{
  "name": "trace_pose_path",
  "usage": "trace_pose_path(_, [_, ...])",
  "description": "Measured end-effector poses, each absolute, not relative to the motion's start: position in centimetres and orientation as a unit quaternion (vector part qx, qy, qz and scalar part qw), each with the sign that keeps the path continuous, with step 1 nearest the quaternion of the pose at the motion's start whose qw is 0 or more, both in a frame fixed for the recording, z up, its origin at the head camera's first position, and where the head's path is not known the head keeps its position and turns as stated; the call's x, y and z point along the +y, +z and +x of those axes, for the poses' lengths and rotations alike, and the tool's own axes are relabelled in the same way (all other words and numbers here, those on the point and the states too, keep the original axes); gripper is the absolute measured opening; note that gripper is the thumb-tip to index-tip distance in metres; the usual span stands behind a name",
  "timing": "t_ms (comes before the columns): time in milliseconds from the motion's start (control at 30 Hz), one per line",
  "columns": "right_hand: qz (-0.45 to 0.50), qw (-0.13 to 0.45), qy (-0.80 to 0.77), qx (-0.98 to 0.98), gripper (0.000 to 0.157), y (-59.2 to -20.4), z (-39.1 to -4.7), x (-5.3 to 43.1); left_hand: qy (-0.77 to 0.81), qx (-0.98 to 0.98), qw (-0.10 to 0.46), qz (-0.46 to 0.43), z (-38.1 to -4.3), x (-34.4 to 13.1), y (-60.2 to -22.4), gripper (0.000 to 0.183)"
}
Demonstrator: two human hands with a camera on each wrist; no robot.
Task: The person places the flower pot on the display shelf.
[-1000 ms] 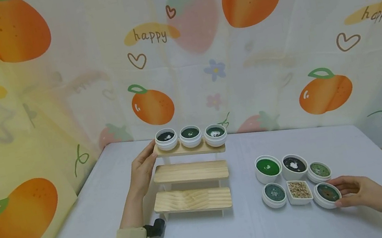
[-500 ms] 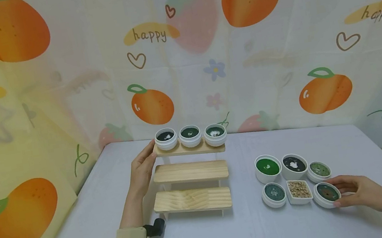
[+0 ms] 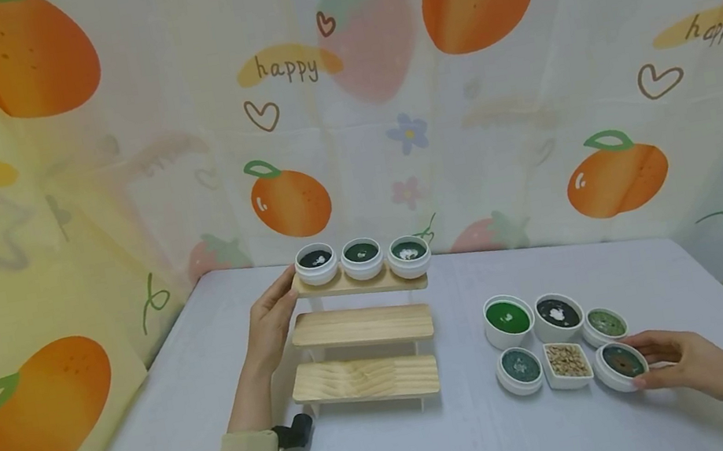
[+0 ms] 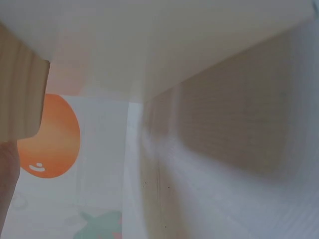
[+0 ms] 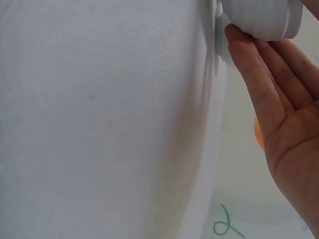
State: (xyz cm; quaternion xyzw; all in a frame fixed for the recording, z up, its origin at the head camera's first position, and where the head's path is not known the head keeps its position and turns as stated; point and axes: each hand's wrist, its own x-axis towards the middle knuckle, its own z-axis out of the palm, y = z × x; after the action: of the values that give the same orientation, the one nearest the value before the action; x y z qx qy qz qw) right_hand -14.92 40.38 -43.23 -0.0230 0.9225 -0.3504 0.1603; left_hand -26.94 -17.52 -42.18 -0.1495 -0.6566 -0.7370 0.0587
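My left hand holds the left end of the top shelf of a three-tier wooden stand; the left wrist view shows a wooden shelf end with a finger under it. Three small white bowls with dark green contents stand in a row on that top shelf. At the right, my right hand grips a small round white bowl between thumb and fingers; its contents are dark green with a brownish middle. From the right wrist view, the fingers lie along the side of this white bowl.
Left of the gripped bowl is a square dish of beige bits, beside a round bowl. Behind them stand a bright green bowl, a black-filled bowl and a small green bowl. Printed cloth hangs behind.
The bowl in my right hand has risen slightly, with the hand. My left hand keeps its hold on the stand, and the other bowls stay where they were.
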Motion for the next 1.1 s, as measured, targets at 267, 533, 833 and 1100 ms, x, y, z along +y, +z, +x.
trace_pose_path(267, [-0.031, 0.135, -0.334, 0.932, 0.063, -42.2, -15.1, 40.5, -0.73, -0.666, 0.049, -0.144, -27.0, -17.7, -42.2, 0.052])
trace_pose_path(533, [-0.036, 0.12, -0.333, 0.935, 0.062, -41.2, -15.5, 40.2, -0.73, -0.667, 0.049, -0.141, -26.9, -17.7, -42.2, 0.052])
trace_pose_path(833, [-0.037, 0.105, -0.335, 0.936, 0.061, -40.0, -16.0, 39.0, -0.733, -0.664, 0.05, -0.143, -27.0, -17.7, -42.3, 0.052])
trace_pose_path(1100, [-0.049, 0.092, -0.339, 0.935, 0.061, -38.8, -16.6, 36.6, -0.736, -0.66, 0.05, -0.141, -27.1, -17.6, -42.2, 0.052])
